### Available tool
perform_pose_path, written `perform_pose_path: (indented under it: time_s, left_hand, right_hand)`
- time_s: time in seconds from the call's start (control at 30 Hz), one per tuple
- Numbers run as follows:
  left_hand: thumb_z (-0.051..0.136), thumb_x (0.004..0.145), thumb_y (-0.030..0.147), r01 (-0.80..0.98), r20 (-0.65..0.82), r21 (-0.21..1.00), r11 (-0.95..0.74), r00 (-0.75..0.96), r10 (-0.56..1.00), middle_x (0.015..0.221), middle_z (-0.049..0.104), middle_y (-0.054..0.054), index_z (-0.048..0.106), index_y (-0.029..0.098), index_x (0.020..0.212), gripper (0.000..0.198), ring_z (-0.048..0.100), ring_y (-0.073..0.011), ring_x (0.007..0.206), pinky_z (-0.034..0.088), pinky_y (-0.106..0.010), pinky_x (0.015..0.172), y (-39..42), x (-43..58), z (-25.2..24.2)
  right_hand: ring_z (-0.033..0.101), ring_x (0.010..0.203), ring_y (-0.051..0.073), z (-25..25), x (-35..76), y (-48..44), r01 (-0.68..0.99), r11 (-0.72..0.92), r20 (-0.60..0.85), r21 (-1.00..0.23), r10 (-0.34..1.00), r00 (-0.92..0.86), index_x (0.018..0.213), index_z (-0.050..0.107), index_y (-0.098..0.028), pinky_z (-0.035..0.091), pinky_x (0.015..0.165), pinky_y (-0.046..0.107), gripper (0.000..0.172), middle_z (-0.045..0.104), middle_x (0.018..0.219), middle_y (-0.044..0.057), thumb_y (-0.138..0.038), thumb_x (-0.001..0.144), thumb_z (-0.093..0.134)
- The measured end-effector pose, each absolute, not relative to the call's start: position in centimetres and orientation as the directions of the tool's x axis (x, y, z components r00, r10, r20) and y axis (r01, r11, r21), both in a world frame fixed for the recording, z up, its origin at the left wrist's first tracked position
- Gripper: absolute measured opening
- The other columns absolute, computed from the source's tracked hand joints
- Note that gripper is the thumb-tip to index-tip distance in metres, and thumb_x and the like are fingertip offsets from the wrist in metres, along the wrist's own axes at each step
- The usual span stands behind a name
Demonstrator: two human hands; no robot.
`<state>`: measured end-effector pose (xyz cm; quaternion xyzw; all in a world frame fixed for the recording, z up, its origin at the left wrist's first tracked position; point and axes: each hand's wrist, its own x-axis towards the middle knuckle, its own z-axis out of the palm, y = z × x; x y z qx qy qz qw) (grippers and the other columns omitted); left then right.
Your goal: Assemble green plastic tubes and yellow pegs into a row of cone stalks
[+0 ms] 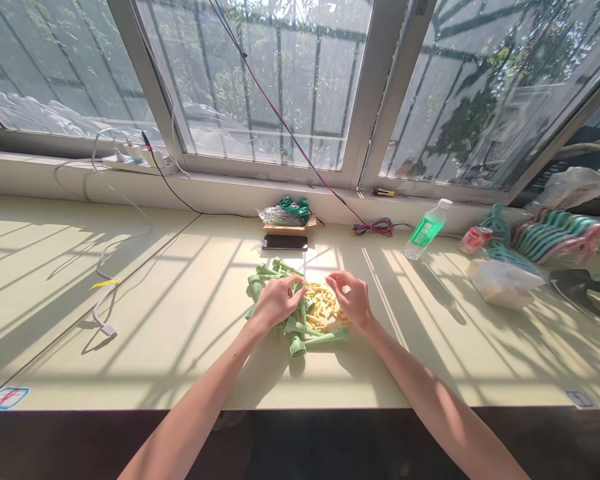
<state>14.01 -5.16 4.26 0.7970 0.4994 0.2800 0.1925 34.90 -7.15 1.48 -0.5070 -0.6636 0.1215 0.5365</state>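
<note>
A pile of green plastic tube-shaped parts (300,330) lies on the pale tabletop in front of me, beside a heap of small yellow pieces (321,303). My left hand (276,301) rests on the green parts with its fingers curled round one of them. My right hand (350,297) hovers over the right side of the yellow heap, fingers bent in a pinch; what it holds, if anything, is too small to make out.
A black phone (285,242) and a cardboard box with a bag (286,217) lie behind the pile. A green bottle (427,231), a red can (474,239), red-blue wires (375,228), hangers (555,233) sit right. A white cable (103,293) trails left; a power strip (133,159) is on the sill.
</note>
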Motion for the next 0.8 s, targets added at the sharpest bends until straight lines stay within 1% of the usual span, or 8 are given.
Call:
perform_pose_path:
  time_s: [0.13,0.2,0.3,0.37,0.5,0.6,0.7,0.8]
  left_hand:
    - [0.062,0.090,0.034,0.658,0.282,0.602,-0.452,0.354,0.892,0.055,0.054,0.004,0.073,0.018,0.110,0.028,0.050,-0.0144,0.052,0.038,-0.027,0.058,-5.1,14.0,4.3]
    - [0.063,0.090,0.035,0.608,0.330,0.616,-0.500,0.377,0.865,0.059,0.056,0.003,0.073,0.018,0.108,0.027,0.049,-0.0134,0.052,0.039,-0.027,0.058,-5.1,14.1,4.4]
    - [0.064,0.091,0.036,0.479,0.436,0.613,-0.628,0.458,0.775,0.076,0.063,0.000,0.073,0.019,0.107,0.025,0.048,-0.0111,0.055,0.041,-0.025,0.058,-5.2,14.1,4.5]
    - [0.062,0.093,0.034,0.400,0.480,0.607,-0.687,0.505,0.718,0.085,0.064,-0.002,0.072,0.020,0.107,0.022,0.048,-0.0098,0.056,0.041,-0.024,0.058,-5.3,14.1,4.5]
    - [0.059,0.095,0.029,0.336,0.491,0.637,-0.694,0.517,0.701,0.090,0.065,-0.003,0.072,0.020,0.101,0.017,0.049,-0.0094,0.058,0.041,-0.024,0.057,-5.4,14.3,4.4]
    - [0.057,0.097,0.030,0.319,0.487,0.664,-0.676,0.502,0.715,0.091,0.066,-0.004,0.072,0.019,0.094,0.019,0.053,-0.0116,0.064,0.042,-0.024,0.058,-5.4,14.4,4.4]
    - [0.055,0.098,0.029,0.300,0.492,0.675,-0.674,0.497,0.714,0.088,0.066,-0.004,0.071,0.019,0.091,0.020,0.056,-0.0131,0.069,0.042,-0.024,0.058,-5.3,14.4,4.4]
    - [0.056,0.098,0.027,0.285,0.508,0.675,-0.681,0.489,0.709,0.084,0.064,-0.003,0.071,0.019,0.090,0.018,0.055,-0.0125,0.067,0.041,-0.023,0.058,-5.1,14.3,4.3]
  right_hand:
    - [0.069,0.069,0.017,1.5,34.7,-7.2,0.497,0.477,0.593,-0.725,0.799,0.098,0.086,0.071,-0.021,0.056,0.067,0.028,0.026,0.075,0.080,0.004,-0.044,0.093,0.062]
    - [0.069,0.068,0.017,1.4,34.5,-7.3,0.474,0.495,0.603,-0.728,0.791,0.101,0.084,0.071,-0.021,0.056,0.066,0.028,0.026,0.074,0.078,0.003,-0.045,0.092,0.064]
    - [0.067,0.066,0.016,1.4,34.3,-7.5,0.471,0.527,0.634,-0.707,0.767,0.093,0.081,0.070,-0.021,0.055,0.067,0.028,0.026,0.073,0.075,0.002,-0.044,0.092,0.066]
    - [0.066,0.065,0.015,1.4,34.2,-7.6,0.475,0.549,0.653,-0.688,0.753,0.076,0.080,0.070,-0.021,0.053,0.066,0.028,0.026,0.072,0.074,0.001,-0.043,0.092,0.066]
    - [0.063,0.064,0.015,1.6,34.0,-8.0,0.469,0.581,0.667,-0.665,0.745,0.022,0.080,0.069,-0.020,0.052,0.064,0.027,0.027,0.071,0.074,0.002,-0.043,0.093,0.065]
    - [0.063,0.064,0.015,1.8,33.9,-8.2,0.451,0.605,0.673,-0.656,0.740,-0.014,0.080,0.068,-0.020,0.052,0.063,0.027,0.027,0.071,0.075,0.002,-0.044,0.094,0.065]
    - [0.067,0.068,0.016,1.9,33.9,-8.3,0.409,0.618,0.663,-0.672,0.747,-0.039,0.088,0.069,-0.020,0.055,0.067,0.028,0.023,0.072,0.078,0.002,-0.039,0.097,0.060]
    - [0.073,0.078,0.018,1.8,33.9,-8.4,0.349,0.625,0.643,-0.698,0.762,-0.077,0.102,0.069,-0.021,0.058,0.074,0.030,0.020,0.075,0.091,0.004,-0.034,0.100,0.054]
